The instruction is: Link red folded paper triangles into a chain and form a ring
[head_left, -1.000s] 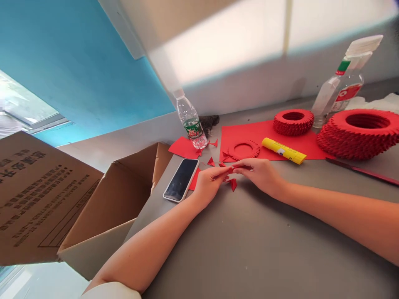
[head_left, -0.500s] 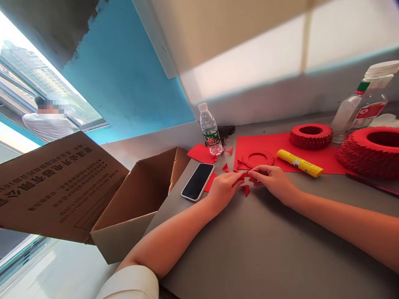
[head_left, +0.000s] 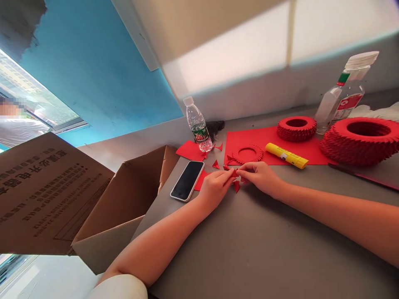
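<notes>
Pinching a small folded red paper triangle [head_left: 236, 172] between the fingertips of both hands, the person works low over the grey tabletop [head_left: 249, 249]; the left hand [head_left: 215, 186] is curled closed on the piece from one side and the right hand [head_left: 260, 176] closes on it from the other, so the triangle sits just above the table between them. Another loose red triangle [head_left: 237, 186] lies on the table right under the hands, and a few more red triangles [head_left: 215, 164] are scattered just beyond the fingers. As for progress, much folding and assembly looks done: a large red ring of stacked paper units [head_left: 361, 139] stands at the far right, a smaller red stacked ring [head_left: 296, 128] sits on the flat red paper sheet [head_left: 249, 139], and a thin, flat red ring of units [head_left: 247, 154] lies on that same sheet, which I judge to be only begun and to need many more pieces. A yellow glue stick [head_left: 286, 155] rests on the sheet near the thin ring. A black smartphone in a white case [head_left: 187, 180] lies face up beside the left hand, a clear plastic water bottle [head_left: 197, 124] stands behind it, and an open brown cardboard box [head_left: 93, 207] sits at the table's left edge.
</notes>
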Demonstrator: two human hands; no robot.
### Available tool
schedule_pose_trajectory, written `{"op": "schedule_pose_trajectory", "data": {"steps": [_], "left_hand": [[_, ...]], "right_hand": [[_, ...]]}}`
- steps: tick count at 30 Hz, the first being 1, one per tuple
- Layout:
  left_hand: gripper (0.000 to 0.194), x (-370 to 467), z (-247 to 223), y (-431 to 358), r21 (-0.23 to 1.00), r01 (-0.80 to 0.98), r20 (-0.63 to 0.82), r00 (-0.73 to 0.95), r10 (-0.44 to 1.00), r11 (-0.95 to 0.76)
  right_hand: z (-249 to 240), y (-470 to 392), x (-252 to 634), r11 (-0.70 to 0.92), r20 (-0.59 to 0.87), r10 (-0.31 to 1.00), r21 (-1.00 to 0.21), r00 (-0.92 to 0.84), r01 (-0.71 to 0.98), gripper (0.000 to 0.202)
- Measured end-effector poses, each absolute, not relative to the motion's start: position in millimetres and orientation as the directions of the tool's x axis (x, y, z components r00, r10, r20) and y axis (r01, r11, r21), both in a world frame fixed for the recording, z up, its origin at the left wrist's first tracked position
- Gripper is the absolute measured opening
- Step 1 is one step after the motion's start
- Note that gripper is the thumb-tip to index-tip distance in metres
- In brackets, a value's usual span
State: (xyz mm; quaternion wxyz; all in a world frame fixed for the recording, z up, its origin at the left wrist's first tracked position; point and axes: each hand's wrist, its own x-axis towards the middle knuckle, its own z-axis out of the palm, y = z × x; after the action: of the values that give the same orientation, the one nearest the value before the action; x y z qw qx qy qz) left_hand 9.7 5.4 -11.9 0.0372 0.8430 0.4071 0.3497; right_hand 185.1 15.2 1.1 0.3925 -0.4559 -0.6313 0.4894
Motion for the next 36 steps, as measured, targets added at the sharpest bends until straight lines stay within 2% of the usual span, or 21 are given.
{"op": "schedule_pose_trajectory", "data": {"steps": [8, 11, 15, 17, 18, 20, 23, 24, 32, 36], "left_hand": [[0.028, 9, -13, 6, 0.348, 0.643, 0.546, 0.452, 0.705, -0.682], [0.029, 11, -12, 5, 0.344, 0.660, 0.540, 0.443, 0.715, -0.668], [0.030, 14, -2, 2, 0.292, 0.694, 0.506, 0.472, 0.722, -0.658], [0.033, 8, 8, 4, 0.251, 0.736, 0.446, 0.488, 0.750, -0.629], [0.038, 2, 13, 6, 0.232, 0.774, 0.409, 0.471, 0.781, -0.589], [0.049, -16, 23, 10, 0.201, 0.898, 0.354, 0.306, 0.884, -0.391], [0.057, -47, 27, 14, 0.163, 0.987, 0.111, -0.017, 0.994, -0.002], [0.061, -55, 26, 13, 0.154, 0.987, 0.068, -0.061, 0.996, 0.049], [0.059, -54, 11, 10, 0.134, 0.980, 0.077, -0.161, 0.984, 0.150], [0.071, -64, 20, 11, 0.188, 0.966, 0.027, -0.185, 0.982, 0.176]], "right_hand": [[0, 16, 184, 0.073, 0.010, 0.955, -0.976, -0.295, 0.204, 0.026], [-2, 16, 184, 0.043, -0.012, 0.945, -0.986, -0.327, 0.160, 0.030], [-2, 13, 184, 0.028, -0.012, 0.904, -0.996, -0.428, 0.087, 0.034], [-1, 13, 184, 0.003, -0.034, 0.913, -0.996, -0.406, 0.091, 0.033], [-1, 13, 185, -0.015, -0.051, 0.924, -0.995, -0.380, 0.095, 0.033], [0, 14, 187, -0.039, -0.072, 0.941, -0.994, -0.332, 0.105, 0.033], [-1, 17, 189, -0.039, -0.075, 0.952, -0.991, -0.297, 0.125, 0.031], [-1, 18, 189, -0.038, -0.075, 0.952, -0.991, -0.297, 0.129, 0.031], [-4, 16, 189, 0.043, -0.010, 0.942, -0.988, -0.334, 0.151, 0.032], [-4, 16, 189, 0.036, -0.023, 0.944, -0.984, -0.330, 0.173, 0.032]]}}
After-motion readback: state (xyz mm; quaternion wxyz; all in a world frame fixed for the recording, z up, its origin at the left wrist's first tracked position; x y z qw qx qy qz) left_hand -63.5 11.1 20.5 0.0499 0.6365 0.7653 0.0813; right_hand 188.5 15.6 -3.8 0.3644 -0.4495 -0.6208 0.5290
